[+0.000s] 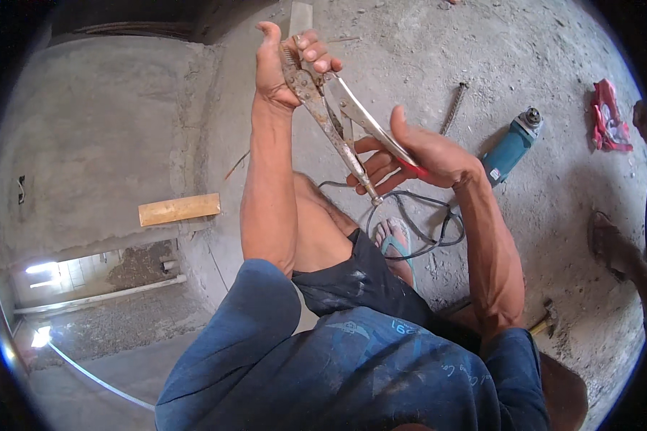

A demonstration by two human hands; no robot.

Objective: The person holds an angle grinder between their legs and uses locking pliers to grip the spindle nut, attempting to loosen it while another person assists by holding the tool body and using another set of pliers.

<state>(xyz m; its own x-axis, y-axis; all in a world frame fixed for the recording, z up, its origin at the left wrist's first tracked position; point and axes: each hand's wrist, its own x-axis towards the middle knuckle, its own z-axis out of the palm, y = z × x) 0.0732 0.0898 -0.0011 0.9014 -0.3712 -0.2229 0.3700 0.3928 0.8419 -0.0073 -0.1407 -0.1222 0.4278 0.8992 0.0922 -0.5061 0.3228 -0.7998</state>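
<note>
A pair of worn metal locking pliers point(326, 118) spans both my hands, its handles spread apart. My left hand point(284, 68) is closed around the jaw end, thumb pointing up. A flat grey strip point(301, 18) shows just beyond that hand; whether it sits in the jaws is hidden. My right hand point(417, 154) is loosely around the handle ends, thumb raised. The lever's red tip lies against its palm, while its fingers reach behind to the other handle, near the adjusting screw.
A teal angle grinder point(509, 149) lies right of my right hand, near a dark cable point(402, 208) looping by my sandalled foot point(395, 241). A rod point(454, 108), a red packet point(609, 118) and a hammer point(545, 320) rest on rough concrete. A wood block point(180, 209) is at left.
</note>
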